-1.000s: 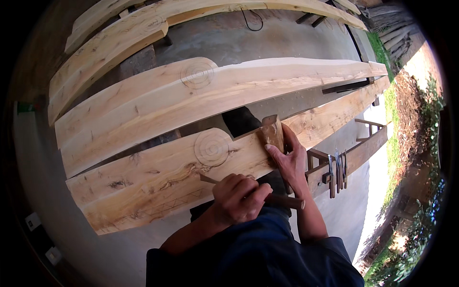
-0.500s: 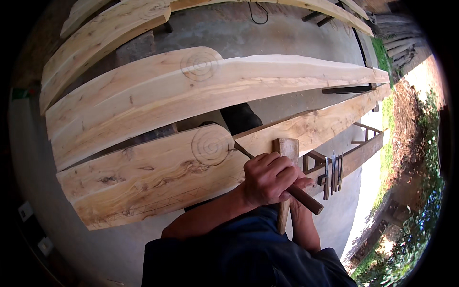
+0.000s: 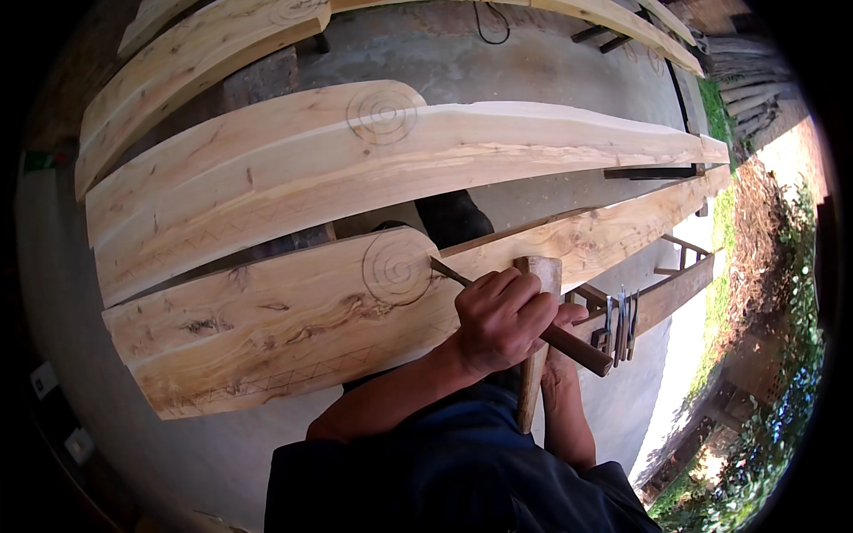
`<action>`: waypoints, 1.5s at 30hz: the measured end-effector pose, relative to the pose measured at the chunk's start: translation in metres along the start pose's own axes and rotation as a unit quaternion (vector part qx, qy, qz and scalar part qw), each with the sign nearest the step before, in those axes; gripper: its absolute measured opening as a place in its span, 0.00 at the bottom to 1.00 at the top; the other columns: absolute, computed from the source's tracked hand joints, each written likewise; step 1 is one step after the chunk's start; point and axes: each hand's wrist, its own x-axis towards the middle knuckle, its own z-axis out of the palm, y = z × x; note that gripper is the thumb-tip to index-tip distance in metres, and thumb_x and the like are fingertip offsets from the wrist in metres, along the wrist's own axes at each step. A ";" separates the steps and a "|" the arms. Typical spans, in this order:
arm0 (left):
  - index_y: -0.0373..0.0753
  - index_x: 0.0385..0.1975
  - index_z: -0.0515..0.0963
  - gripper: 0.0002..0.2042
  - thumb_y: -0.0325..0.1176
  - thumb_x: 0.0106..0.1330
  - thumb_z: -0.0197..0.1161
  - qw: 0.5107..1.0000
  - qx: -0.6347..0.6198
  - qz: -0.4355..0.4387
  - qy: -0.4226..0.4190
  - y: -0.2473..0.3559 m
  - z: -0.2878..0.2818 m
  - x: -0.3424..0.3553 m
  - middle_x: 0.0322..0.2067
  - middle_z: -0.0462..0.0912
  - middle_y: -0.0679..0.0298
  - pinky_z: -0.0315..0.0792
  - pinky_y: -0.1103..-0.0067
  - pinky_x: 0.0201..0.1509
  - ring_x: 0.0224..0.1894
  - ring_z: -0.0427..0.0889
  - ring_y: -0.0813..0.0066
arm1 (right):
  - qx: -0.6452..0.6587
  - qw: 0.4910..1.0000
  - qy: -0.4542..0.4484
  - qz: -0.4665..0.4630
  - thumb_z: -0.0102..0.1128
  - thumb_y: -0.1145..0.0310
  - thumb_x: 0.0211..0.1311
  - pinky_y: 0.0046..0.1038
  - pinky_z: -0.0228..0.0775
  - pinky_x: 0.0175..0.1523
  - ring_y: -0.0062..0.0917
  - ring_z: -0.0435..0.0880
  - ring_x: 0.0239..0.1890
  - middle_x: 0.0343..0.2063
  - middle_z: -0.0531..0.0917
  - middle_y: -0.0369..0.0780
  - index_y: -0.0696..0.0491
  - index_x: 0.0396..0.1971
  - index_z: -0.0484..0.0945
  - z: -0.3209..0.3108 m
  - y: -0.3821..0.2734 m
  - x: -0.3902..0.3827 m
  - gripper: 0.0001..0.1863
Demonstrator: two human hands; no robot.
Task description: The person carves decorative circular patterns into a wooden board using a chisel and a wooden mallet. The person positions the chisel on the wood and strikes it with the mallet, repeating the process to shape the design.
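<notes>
My left hand (image 3: 500, 320) is closed around a chisel (image 3: 579, 348), its wooden handle slanting down to the right. The thin blade points up and left, its tip beside the outer ring of a pencilled spiral on the nearest pale timber beam (image 3: 240, 329). Whether the tip touches the wood I cannot tell. Partly hidden behind the left hand, my right hand (image 3: 562, 360) is closed at the handle of a wooden mallet (image 3: 540, 272). The mallet stands head up, its handle hanging down in front of my dark clothing.
Beyond lies a second long curved beam (image 3: 311, 182) with another drawn spiral, and a further beam (image 3: 195, 67) behind it. Several slim tools (image 3: 622, 327) stand in a rack on a wooden rail at the right. Grass and foliage (image 3: 755, 444) border the concrete floor.
The view has shifted slightly. The chisel's tip has come a little closer to the spiral, while its handle end and both hands sit slightly farther right. Both grips stay the same.
</notes>
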 end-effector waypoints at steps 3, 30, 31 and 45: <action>0.44 0.17 0.68 0.22 0.40 0.59 0.80 1.000 0.001 -0.018 0.009 0.000 0.004 0.006 0.19 0.64 0.67 0.65 0.74 0.23 0.20 0.71 0.71 | 0.053 0.999 0.004 0.004 0.56 0.58 0.78 0.24 0.78 0.44 0.20 0.83 0.38 0.35 0.82 0.35 0.50 0.42 0.79 0.023 -0.010 -0.005 0.11; 0.42 0.18 0.74 0.17 0.38 0.61 0.77 0.996 0.009 -0.069 0.061 -0.007 0.011 0.016 0.19 0.66 0.64 0.65 0.70 0.22 0.19 0.71 0.66 | -0.304 0.947 0.026 -0.099 0.72 0.73 0.58 0.24 0.78 0.32 0.21 0.84 0.28 0.31 0.84 0.40 0.60 0.49 0.77 0.045 -0.067 -0.036 0.20; 0.42 0.18 0.74 0.17 0.38 0.61 0.77 0.996 0.011 -0.068 0.061 -0.008 0.010 0.015 0.19 0.66 0.64 0.65 0.70 0.22 0.19 0.71 0.66 | -0.364 0.908 0.075 -0.196 0.74 0.74 0.57 0.25 0.79 0.36 0.21 0.85 0.30 0.32 0.84 0.40 0.60 0.51 0.77 0.048 -0.083 -0.041 0.22; 0.41 0.17 0.65 0.24 0.35 0.60 0.81 0.993 0.027 -0.063 0.095 -0.007 0.009 0.015 0.18 0.64 0.63 0.63 0.69 0.21 0.17 0.69 0.64 | -0.664 0.440 0.142 -0.587 0.79 0.45 0.58 0.43 0.81 0.58 0.48 0.89 0.54 0.58 0.85 0.52 0.65 0.67 0.72 0.077 -0.162 -0.053 0.48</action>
